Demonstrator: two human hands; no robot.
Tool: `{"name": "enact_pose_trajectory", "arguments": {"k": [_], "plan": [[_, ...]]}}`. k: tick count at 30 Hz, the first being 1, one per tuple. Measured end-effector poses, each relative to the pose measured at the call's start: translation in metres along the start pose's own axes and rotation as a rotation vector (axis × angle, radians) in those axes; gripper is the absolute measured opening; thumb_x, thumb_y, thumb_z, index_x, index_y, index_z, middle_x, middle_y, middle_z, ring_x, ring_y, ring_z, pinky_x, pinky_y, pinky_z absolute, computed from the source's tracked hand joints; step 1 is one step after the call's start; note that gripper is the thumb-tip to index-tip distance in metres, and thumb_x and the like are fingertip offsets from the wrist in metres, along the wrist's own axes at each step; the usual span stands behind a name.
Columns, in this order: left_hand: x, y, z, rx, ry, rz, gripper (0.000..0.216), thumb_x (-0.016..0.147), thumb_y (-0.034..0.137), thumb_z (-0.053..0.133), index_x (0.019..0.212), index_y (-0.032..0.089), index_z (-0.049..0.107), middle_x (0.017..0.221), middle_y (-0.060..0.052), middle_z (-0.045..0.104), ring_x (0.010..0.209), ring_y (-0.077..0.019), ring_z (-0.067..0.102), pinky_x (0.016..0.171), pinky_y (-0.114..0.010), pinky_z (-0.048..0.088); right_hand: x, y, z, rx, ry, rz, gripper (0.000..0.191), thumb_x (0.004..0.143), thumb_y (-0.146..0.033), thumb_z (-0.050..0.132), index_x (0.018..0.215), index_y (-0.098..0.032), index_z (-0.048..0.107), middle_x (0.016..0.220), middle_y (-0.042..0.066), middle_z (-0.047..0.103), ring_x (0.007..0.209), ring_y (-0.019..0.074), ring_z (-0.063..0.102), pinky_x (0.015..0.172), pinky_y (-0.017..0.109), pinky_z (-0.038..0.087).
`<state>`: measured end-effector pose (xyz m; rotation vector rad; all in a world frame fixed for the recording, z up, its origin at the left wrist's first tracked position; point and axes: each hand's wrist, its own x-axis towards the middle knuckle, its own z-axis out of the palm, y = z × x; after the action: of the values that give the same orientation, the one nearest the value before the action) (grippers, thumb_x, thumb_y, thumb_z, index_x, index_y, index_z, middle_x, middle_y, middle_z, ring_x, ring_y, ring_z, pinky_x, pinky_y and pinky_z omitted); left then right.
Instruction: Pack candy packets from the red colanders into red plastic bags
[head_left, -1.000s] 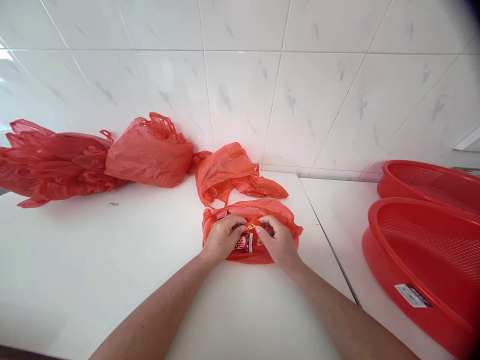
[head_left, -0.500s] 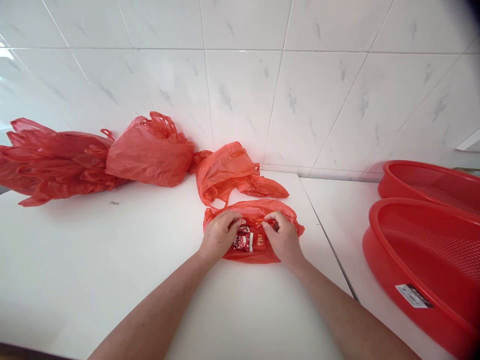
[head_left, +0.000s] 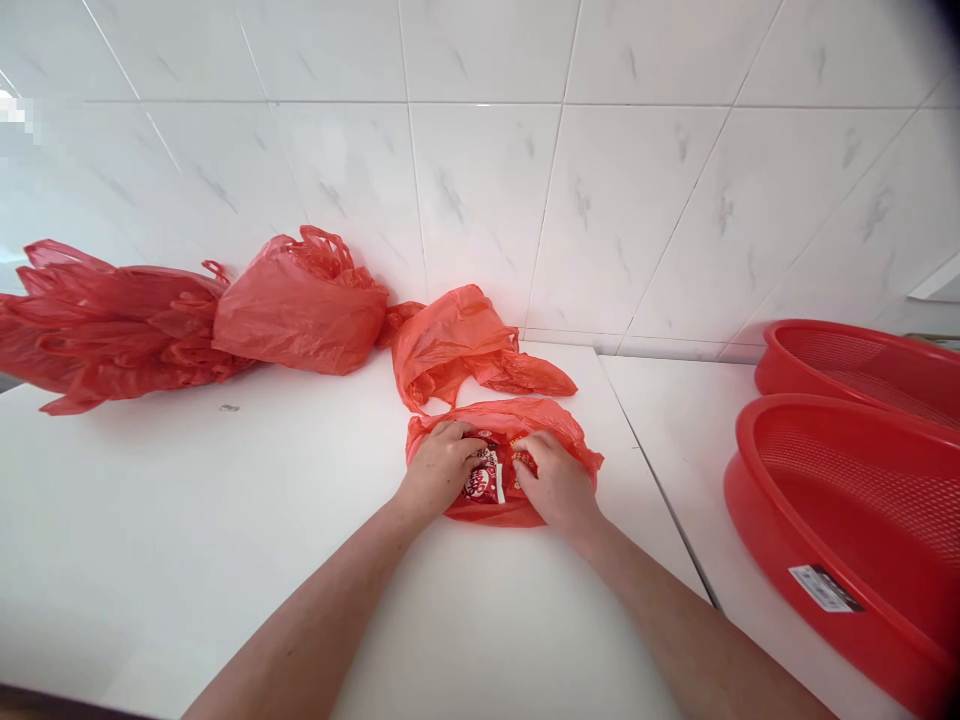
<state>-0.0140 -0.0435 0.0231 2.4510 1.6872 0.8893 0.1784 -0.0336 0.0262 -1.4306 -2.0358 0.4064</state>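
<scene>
A red plastic bag [head_left: 499,412] lies on the white table with its mouth spread open. Inside it sits a dark red snack packet [head_left: 484,485] with white lettering, and beside that a red packet with yellow lettering [head_left: 525,461], partly covered. My left hand [head_left: 437,468] reaches in from the left, its thumb and fingers closed on the edge of the white-lettered packet. From the right, my right hand [head_left: 556,480] has its fingers and thumb bent around the yellow-lettered packet. My fingers hide parts of both packets.
Behind the bag lies another crumpled red bag [head_left: 457,335]. A fuller red bag [head_left: 300,315] and a heap of red bags [head_left: 112,325] rest along the tiled wall [head_left: 487,200]. Two red plastic baskets [head_left: 757,500] stand at the right, past a seam in the tabletop.
My right hand has shifted left and deeper into the bag, onto the yellow-lettered packet. My left hand has moved only slightly. The packets have shifted a little.
</scene>
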Motion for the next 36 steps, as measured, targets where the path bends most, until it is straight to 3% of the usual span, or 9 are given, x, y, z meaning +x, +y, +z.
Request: {"name": "enact_pose_trajectory", "arguments": {"k": [4,8,12,15,18,22,26,28,36], "plan": [[-0.001,-0.005,-0.002,0.056,-0.029,-0.061,0.023,0.081,0.025,0.065,0.104,0.025,0.070,0.119,-0.007,0.059,0.113,-0.0268,0.050,0.097,-0.042,0.043,-0.002,-0.001,0.002,0.008,-0.126,0.011,0.010,0.083,-0.020,0.050,0.083,-0.025,0.059,0.098,-0.002,0.063,0.078,0.0137,0.059,0.061,0.026,0.041],[-0.003,-0.008,-0.001,0.030,-0.058,-0.101,0.025,0.079,0.027,0.068,0.103,0.024,0.069,0.122,-0.006,0.057,0.117,-0.0274,0.048,0.098,-0.044,0.042,-0.002,-0.002,0.002,0.047,-0.189,0.068,0.008,0.085,-0.026,0.051,0.085,-0.026,0.058,0.101,-0.003,0.063,0.081,0.0142,0.059,0.059,0.025,0.041],[-0.003,-0.003,0.000,-0.020,0.034,-0.116,0.019,0.073,0.020,0.071,0.091,0.022,0.067,0.116,-0.005,0.060,0.115,-0.0256,0.048,0.097,-0.041,0.042,-0.002,0.000,0.004,0.027,-0.133,0.020,0.009,0.085,-0.026,0.051,0.088,-0.026,0.059,0.102,-0.002,0.062,0.083,0.0146,0.060,0.062,0.026,0.042],[-0.001,0.004,-0.003,-0.056,0.086,-0.125,0.017,0.072,0.013,0.068,0.086,0.020,0.062,0.100,-0.003,0.065,0.102,-0.0226,0.055,0.089,-0.037,0.045,-0.002,0.002,0.005,0.024,-0.062,-0.030,0.012,0.085,-0.026,0.051,0.093,-0.026,0.061,0.105,-0.001,0.062,0.085,0.0153,0.060,0.065,0.028,0.045],[0.000,0.011,-0.007,-0.108,0.112,-0.148,0.018,0.075,0.011,0.064,0.090,0.021,0.060,0.087,0.000,0.067,0.086,-0.0189,0.060,0.080,-0.033,0.047,-0.002,0.003,0.006,0.061,0.003,-0.090,0.016,0.087,-0.028,0.050,0.099,-0.026,0.061,0.107,0.001,0.062,0.087,0.0166,0.061,0.068,0.029,0.047],[-0.001,0.017,-0.008,-0.153,0.135,-0.088,0.019,0.079,0.016,0.065,0.096,0.023,0.062,0.091,-0.001,0.069,0.087,-0.0182,0.062,0.081,-0.031,0.047,-0.003,0.002,0.004,0.138,0.040,-0.175,0.020,0.087,-0.029,0.051,0.105,-0.025,0.059,0.106,0.003,0.062,0.089,0.0172,0.061,0.069,0.028,0.047],[-0.002,0.021,-0.007,-0.171,0.099,-0.037,0.015,0.078,0.015,0.065,0.091,0.023,0.062,0.089,0.000,0.069,0.085,-0.0173,0.062,0.079,-0.030,0.047,-0.004,0.000,0.004,0.177,0.036,-0.224,0.008,0.088,-0.025,0.050,0.087,-0.022,0.058,0.090,0.002,0.061,0.077,0.0149,0.058,0.064,0.026,0.044],[-0.002,0.022,-0.007,-0.186,0.081,-0.049,0.013,0.077,0.014,0.064,0.087,0.023,0.062,0.085,0.001,0.068,0.080,-0.0164,0.061,0.076,-0.029,0.047,-0.004,0.000,0.005,0.176,0.030,-0.237,0.014,0.088,-0.023,0.048,0.076,-0.021,0.053,0.081,0.001,0.057,0.069,0.0133,0.054,0.059,0.025,0.041],[-0.001,0.025,-0.011,-0.270,0.000,-0.083,0.010,0.079,0.015,0.062,0.086,0.023,0.060,0.082,0.003,0.067,0.078,-0.0155,0.061,0.072,-0.028,0.047,-0.005,0.000,0.005,0.169,-0.038,-0.238,0.018,0.089,-0.021,0.043,0.071,-0.021,0.040,0.074,-0.001,0.048,0.065,0.0134,0.047,0.057,0.025,0.036]]}}
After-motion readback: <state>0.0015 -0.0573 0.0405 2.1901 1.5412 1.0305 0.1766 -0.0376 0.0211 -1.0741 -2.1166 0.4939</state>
